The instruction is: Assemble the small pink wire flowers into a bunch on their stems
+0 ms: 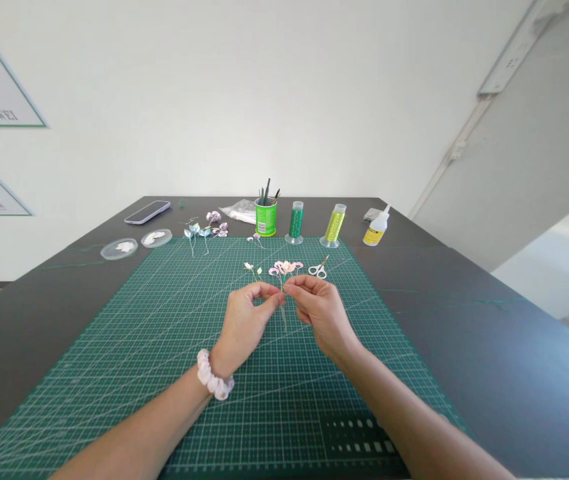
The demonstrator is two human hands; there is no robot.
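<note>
My left hand and my right hand meet over the green cutting mat, each closed in a pinch on the thin stems of a small artificial flower spray. Its pale pink and mauve blossoms stand up just above my fingertips. Below them the stem ends hang down toward the mat. Left of the blossoms are a small white-pink bud and a green leaf on thin stems. White-handled scissors lie just beyond my right hand.
Along the mat's far edge stand a green can of tools, a green thread spool, a yellow-green spool and a glue bottle. Blue flowers, shallow dishes and a phone lie at the left.
</note>
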